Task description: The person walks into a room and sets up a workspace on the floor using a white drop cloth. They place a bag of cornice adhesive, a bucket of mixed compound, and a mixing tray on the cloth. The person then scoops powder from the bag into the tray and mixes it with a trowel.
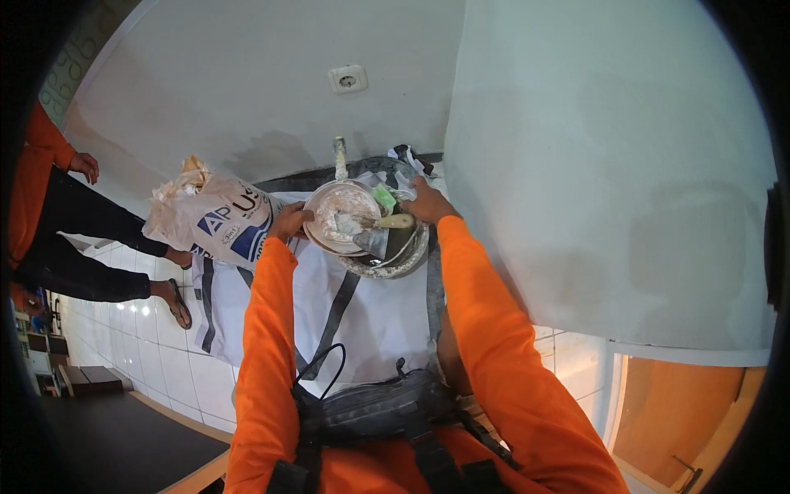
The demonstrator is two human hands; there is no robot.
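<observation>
Left hand [290, 221] fingers curled over the rim of the putty-filled bowl [339, 216] on the white sheet [370, 313], right hand [426, 202] gripped the bucket [395, 257] edge; mixing seemed paused, the putty knife [372, 235] likely needing pickup

Long orange sleeves, dark waist pouch [387, 407]

Wall [609, 165] close beside bucket [387, 263]
</observation>
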